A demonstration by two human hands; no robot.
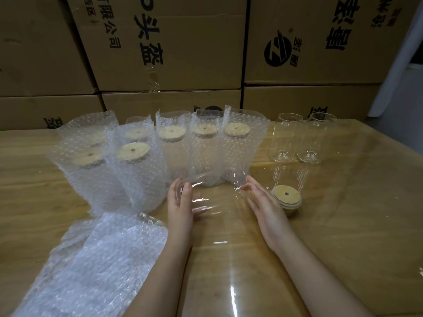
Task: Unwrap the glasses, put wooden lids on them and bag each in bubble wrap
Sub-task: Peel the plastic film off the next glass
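A clear glass (212, 187) lies sideways just above the table, held between my two hands. My left hand (180, 204) grips its left end, thumb in front and fingers behind. The straight fingers of my right hand (263, 204) touch its right end. A short stack of wooden lids (286, 199), each with a centre hole, sits just right of my right hand. Two bare upright glasses (297, 138) stand at the back right. Several lidded glasses in bubble wrap bags (142, 161) stand in a row behind my hands.
A pile of flat bubble wrap bags (103, 259) lies at the front left. Clear plastic film (231, 282) covers the wooden table (366, 202) in front of me. Stacked cardboard boxes (174, 46) wall off the far edge.
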